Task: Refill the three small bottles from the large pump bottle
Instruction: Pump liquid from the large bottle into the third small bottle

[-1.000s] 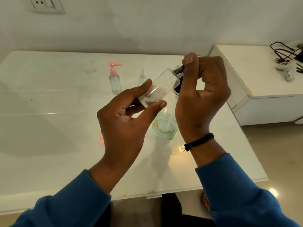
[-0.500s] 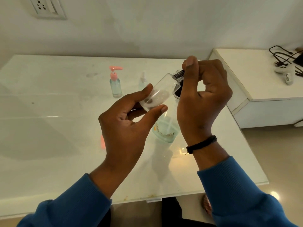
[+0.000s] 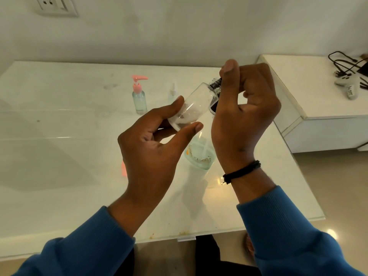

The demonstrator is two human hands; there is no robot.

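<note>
Left hand [image 3: 151, 148] grips the base of a clear small bottle [image 3: 194, 105], tilted, held above the bench [image 3: 59, 176] centre. Right hand [image 3: 245, 108] is pinched tight on its dark cap [image 3: 215, 83] at 1 o'clock. Large bottle [image 3: 200, 154] stands beneath the hands. Pink-pump bottle [image 3: 139, 96] and another clear bottle [image 3: 172, 92] wait at 11 o'clock. Risks: tilted bottle slipping from fingertips, residue spilling as the cap loosens, or the cap dropping and knocking the bottle below.
</note>
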